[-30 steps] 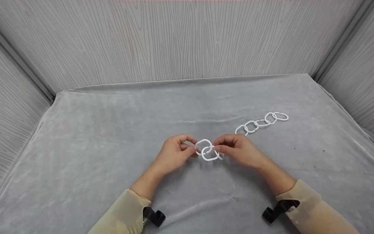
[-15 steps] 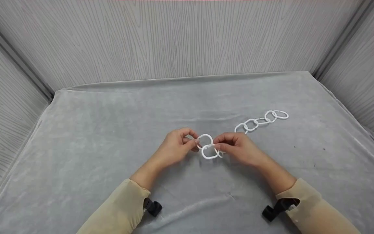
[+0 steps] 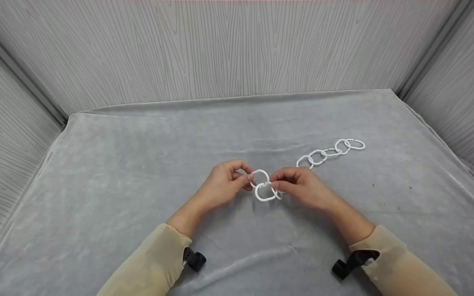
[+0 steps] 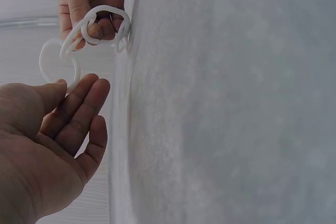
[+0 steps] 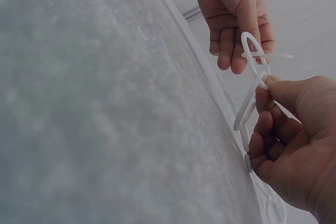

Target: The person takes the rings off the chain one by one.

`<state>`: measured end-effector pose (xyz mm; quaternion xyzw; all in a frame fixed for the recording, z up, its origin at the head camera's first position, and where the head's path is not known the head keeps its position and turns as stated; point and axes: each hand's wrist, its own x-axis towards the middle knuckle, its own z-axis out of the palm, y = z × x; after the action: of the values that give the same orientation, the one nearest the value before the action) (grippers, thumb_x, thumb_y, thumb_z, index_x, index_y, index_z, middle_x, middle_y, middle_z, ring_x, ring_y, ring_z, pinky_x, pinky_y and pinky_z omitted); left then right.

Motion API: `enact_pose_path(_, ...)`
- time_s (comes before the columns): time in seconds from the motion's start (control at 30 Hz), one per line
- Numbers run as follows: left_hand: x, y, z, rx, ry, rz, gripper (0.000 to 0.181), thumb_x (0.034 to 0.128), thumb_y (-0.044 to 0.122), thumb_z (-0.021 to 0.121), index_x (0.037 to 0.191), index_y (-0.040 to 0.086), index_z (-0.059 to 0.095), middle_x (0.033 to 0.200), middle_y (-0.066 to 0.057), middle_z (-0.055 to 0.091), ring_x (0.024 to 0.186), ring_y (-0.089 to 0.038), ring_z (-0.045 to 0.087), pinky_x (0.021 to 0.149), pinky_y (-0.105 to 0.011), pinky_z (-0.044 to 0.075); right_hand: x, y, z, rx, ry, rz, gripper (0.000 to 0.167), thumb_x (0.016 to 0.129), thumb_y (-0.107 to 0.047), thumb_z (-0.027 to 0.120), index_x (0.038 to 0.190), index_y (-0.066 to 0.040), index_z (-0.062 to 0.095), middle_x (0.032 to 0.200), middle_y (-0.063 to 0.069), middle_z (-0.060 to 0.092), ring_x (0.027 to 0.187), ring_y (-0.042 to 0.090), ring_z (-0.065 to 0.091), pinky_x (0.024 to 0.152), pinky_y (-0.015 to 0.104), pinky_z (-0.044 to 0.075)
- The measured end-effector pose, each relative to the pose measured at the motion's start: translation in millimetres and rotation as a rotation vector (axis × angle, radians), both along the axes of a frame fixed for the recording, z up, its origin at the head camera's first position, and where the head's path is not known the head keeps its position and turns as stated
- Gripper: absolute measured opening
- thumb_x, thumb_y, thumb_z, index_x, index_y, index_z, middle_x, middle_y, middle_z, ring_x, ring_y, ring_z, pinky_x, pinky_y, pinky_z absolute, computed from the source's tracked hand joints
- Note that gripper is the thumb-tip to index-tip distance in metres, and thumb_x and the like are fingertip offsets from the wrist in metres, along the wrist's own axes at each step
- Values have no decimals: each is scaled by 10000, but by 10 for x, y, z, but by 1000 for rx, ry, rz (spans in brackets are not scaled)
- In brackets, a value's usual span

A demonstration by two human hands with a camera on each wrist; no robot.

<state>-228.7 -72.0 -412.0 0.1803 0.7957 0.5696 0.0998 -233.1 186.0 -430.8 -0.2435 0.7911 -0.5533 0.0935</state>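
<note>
A white plastic chain of open oval links runs between and beyond both hands. My left hand (image 3: 222, 183) pinches the end link (image 3: 260, 170) between thumb and forefinger; its other fingers stay loosely bent in the left wrist view. My right hand (image 3: 303, 185) pinches the chain close by, thumb and forefinger on a neighbouring link (image 3: 265, 200). These links are held just above the cloth and overlap each other. Past the right hand, the rest of the chain (image 3: 317, 151) lies on the cloth toward the back right. The right fingers hide part of it.
Grey cloth (image 3: 138, 172) with a few creases covers the table. Pale wood-patterned panels (image 3: 228, 49) stand behind it and at both sides. A black wrist camera (image 3: 196, 261) sits at the left sleeve, another black camera (image 3: 340, 269) at the right one.
My left hand has shifted slightly forward, and the end link it pinches has turned a little and come nearer the right hand. The right hand keeps its grip almost still.
</note>
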Motion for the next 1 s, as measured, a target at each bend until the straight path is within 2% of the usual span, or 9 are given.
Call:
enact_pose_path(0.07, -2, 12, -1, 2, -4, -5, 84, 1048, 91, 666, 1094, 28, 698, 893, -131, 791, 888, -268, 775, 644, -260, 485, -2, 2, 0, 0, -2, 2, 142, 1014, -84, 714, 1078, 25, 778, 1007, 157, 750, 865, 115, 642, 735, 202, 504)
enact_pose_path(0.13, -3, 22, -2, 11, -7, -8, 68, 1048, 80, 662, 1084, 30, 691, 894, -133, 791, 894, -278, 776, 688, -284, 532, -5, 3, 5, -2, 0, 4, 143, 1014, -84, 715, 1076, 30, 776, 994, 141, 748, 860, 115, 637, 732, 201, 501)
enact_pose_path(0.23, -2, 37, 5, 27, -15, -10, 61, 1050, 71, 657, 1085, 28, 681, 901, -127, 793, 918, -308, 779, 783, -385, 593, -5, 3, 17, -3, 6, 5, 145, 1016, -85, 714, 1073, 36, 771, 975, 111, 742, 853, 116, 630, 727, 202, 495)
enact_pose_path(0.33, 0, 49, 11, 46, -23, -14, 70, 1051, 65, 652, 1090, 13, 676, 904, -117, 794, 938, -335, 779, 842, -463, 602, -7, 9, 16, -8, 7, 7, 145, 1016, -83, 715, 1071, 40, 767, 968, 101, 738, 850, 116, 628, 728, 203, 495)
enact_pose_path(0.53, 2, 64, -10, 43, -26, -18, 108, 1054, 74, 649, 1120, -7, 673, 890, -87, 795, 942, -327, 781, 819, -416, 592, -3, 10, 2, -18, -9, 11, 137, 1012, -77, 718, 1079, 29, 774, 999, 119, 748, 868, 102, 638, 739, 200, 504)
enact_pose_path(0.7, 4, 80, -21, 38, -6, -10, 143, 1053, 76, 654, 1137, -39, 674, 876, -87, 793, 928, -322, 779, 822, -430, 589, -6, 12, -15, -23, -14, 2, 140, 1006, -61, 718, 1082, 45, 768, 1008, 121, 750, 881, 90, 646, 753, 196, 510)
enact_pose_path(1.0, 15, 97, -24, 54, 8, 15, 106, 1041, 61, 663, 1102, -22, 687, 867, -104, 788, 921, -338, 776, 832, -443, 592, 6, 3, 11, -13, -13, -4, 133, 1008, -67, 717, 1068, 40, 769, 1000, 110, 749, 882, 94, 648, 757, 201, 512)
